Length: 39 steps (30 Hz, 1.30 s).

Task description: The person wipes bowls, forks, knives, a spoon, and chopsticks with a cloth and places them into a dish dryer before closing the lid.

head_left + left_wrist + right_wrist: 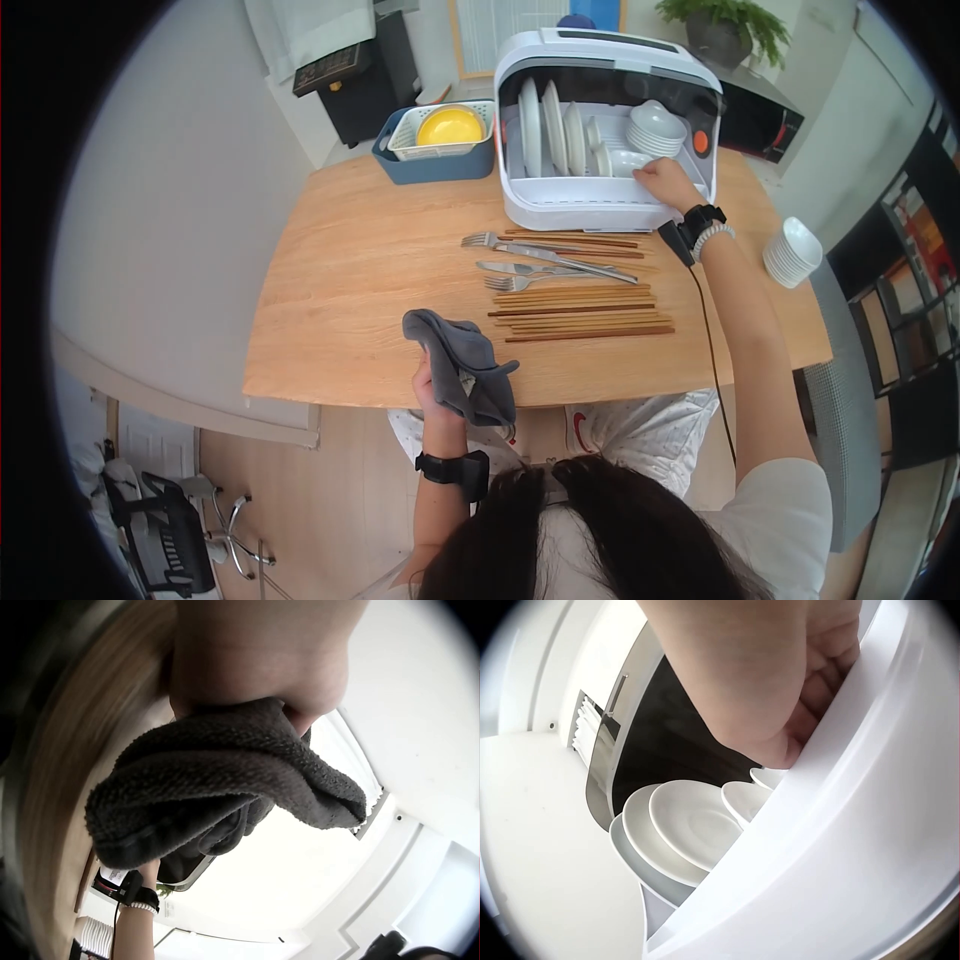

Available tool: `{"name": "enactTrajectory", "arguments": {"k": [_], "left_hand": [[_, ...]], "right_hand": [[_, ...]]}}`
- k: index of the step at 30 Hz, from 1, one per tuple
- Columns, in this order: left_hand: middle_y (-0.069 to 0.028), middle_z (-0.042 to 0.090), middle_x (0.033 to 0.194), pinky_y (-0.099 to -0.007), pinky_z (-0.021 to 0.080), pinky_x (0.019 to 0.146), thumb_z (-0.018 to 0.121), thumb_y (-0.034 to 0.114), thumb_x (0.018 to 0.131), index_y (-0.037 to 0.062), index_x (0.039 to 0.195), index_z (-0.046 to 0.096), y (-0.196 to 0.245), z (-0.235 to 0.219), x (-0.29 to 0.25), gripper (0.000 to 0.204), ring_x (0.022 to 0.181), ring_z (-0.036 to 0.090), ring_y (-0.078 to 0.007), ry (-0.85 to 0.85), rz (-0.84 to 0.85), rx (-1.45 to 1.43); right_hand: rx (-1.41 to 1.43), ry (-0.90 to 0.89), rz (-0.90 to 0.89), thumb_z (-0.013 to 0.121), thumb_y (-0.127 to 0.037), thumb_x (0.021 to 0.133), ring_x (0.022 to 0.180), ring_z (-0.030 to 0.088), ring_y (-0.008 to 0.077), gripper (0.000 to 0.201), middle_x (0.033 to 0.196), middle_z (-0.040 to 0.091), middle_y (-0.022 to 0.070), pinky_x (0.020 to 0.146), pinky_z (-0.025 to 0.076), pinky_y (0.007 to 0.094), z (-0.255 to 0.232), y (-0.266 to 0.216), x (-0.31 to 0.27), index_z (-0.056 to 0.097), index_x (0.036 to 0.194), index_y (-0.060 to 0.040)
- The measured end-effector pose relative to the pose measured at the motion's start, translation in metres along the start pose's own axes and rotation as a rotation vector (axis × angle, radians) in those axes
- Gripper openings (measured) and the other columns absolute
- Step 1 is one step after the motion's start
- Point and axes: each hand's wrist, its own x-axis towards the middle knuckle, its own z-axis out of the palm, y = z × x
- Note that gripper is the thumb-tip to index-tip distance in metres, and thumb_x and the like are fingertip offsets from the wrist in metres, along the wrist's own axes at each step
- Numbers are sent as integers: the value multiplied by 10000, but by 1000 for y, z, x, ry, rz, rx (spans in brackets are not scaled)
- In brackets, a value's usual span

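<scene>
The left hand (428, 385) grips a folded dark grey cloth (455, 365) near the table's front edge; in the left wrist view the cloth (225, 765) hangs in loose folds, hiding the fingertips. Over the front wall of a white dish cabinet (600, 215), the right hand (668, 183) reaches inside, beside a small white dish (628, 163). In the right wrist view the right hand (780, 682) has bent fingers behind the cabinet wall (817, 802); whether they hold anything is hidden. White plates (553, 130) stand upright at the left inside, and stacked bowls (657, 128) sit behind the hand.
Chopsticks (585, 313), forks (515, 283) and knives lie in front of the cabinet. A blue basin (440, 167) with a white basket and yellow bowl (450, 126) stands left of it. Stacked white bowls (793, 253) are at the table's right edge. A cable (712, 350) trails from the right wrist.
</scene>
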Motion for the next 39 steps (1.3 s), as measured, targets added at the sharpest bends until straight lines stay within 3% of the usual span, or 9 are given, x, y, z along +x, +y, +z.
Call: {"name": "enactTrajectory", "arguments": {"k": [3,9,13,16,21,29,32,34,39], "left_hand": [[-124,547,1092,-367,454,863,364,221,906,39,1195,437,-2,-2,1,349,977,550,-246,-76,-17,-60],[-136,557,1052,-383,478,818,365,221,892,15,1172,456,-1,6,2,359,935,567,-260,-57,-19,-35],[-133,552,1043,-377,477,806,360,220,898,9,1158,457,1,14,1,348,926,563,-257,-114,-59,-108],[-136,544,1044,-371,474,804,356,219,903,4,1149,456,2,18,-1,342,930,557,-254,-69,-49,-113],[-151,530,1114,-376,458,854,350,226,910,-6,1174,442,1,19,-4,363,990,545,-258,38,0,-4],[-137,526,1155,-389,404,934,368,320,940,1,1203,424,4,27,-13,417,1060,513,-248,47,-33,-73],[-130,529,1148,-374,400,931,381,316,941,-2,1197,421,10,45,-18,410,1057,513,-232,53,30,24],[-125,531,1143,-363,402,925,392,301,942,-5,1189,421,9,52,-21,394,1050,515,-220,66,93,111],[-92,516,1159,-335,380,935,458,202,923,15,1193,411,-4,72,-28,332,1068,492,-182,-76,142,317]], "right_hand": [[192,308,-236,567,-216,791,744,613,351,251,807,630,214,687,473,363,-17,1,-33,651,879,4],[-34,688,106,564,-279,789,813,612,355,294,817,626,217,703,476,375,-103,68,-109,653,883,-15],[-462,480,313,558,-273,796,845,598,372,272,831,628,204,744,465,393,-120,110,-152,656,891,-37],[-403,283,338,544,-245,810,855,590,380,249,850,627,202,754,456,398,-114,155,-163,651,900,-38],[-282,289,244,506,-216,837,855,586,382,250,848,609,228,726,449,411,-132,167,-165,629,917,-14],[-85,995,450,488,-215,859,690,599,276,284,779,614,208,663,446,345,-160,141,-171,599,943,33],[135,1156,264,491,-208,871,687,588,182,289,752,625,160,639,446,310,-156,113,-179,598,924,55],[592,1055,124,476,-220,919,696,517,66,293,778,607,12,612,412,226,-139,74,-189,609,943,40],[1045,343,-30,500,-203,911,646,483,43,204,745,573,-33,590,395,190,-65,-78,-219,614,929,-34]]}}
